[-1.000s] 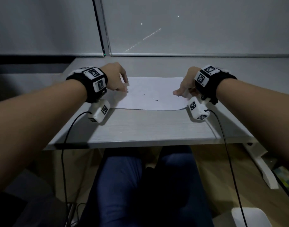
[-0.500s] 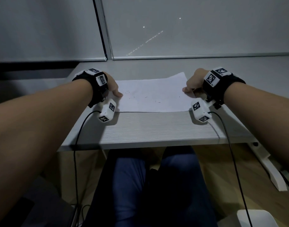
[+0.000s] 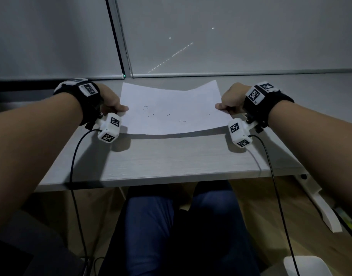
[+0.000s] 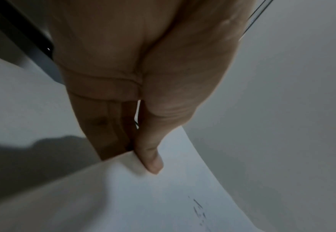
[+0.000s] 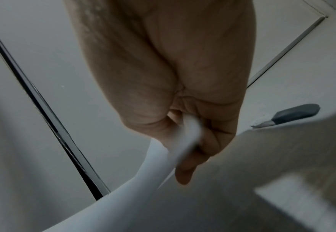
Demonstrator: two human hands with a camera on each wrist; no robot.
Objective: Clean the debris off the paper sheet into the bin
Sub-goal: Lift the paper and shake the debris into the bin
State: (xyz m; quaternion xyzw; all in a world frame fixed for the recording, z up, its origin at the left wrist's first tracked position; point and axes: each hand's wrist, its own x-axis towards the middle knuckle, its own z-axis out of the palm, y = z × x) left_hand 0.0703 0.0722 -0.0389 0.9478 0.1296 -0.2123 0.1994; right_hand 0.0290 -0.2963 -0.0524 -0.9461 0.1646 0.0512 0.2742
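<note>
Compared with half a second ago, the paper sheet [image 3: 172, 112] is now lifted from the desk [image 3: 171, 160]; its near edge hangs above the wood and throws a dark shadow strip under it, and both hands are higher and a little farther from each other.

No brand or readable writing is visible. The only markings are the black-and-white square code patterns on the wrist bands and on the white camera blocks [image 3: 109, 128] under each wrist; some small characters next to them are too small to read.

The left hand [image 3: 111, 100] pinches the left edge of the sheet: in the left wrist view the thumb [image 4: 150, 157] lies flat on top of the paper and the other fingers are below it. The right hand [image 3: 230, 100] pinches the right edge, with the paper edge caught between thumb and curled fingers [image 5: 187, 169]; this view is blurred.

The sheet sags a little in the middle between the two hands. The debris [image 3: 165, 115], some thin dark bits, lies scattered near the centre of the sheet. A white object [image 3: 308, 266] stands on the floor at the lower right, only partly in view.
</note>
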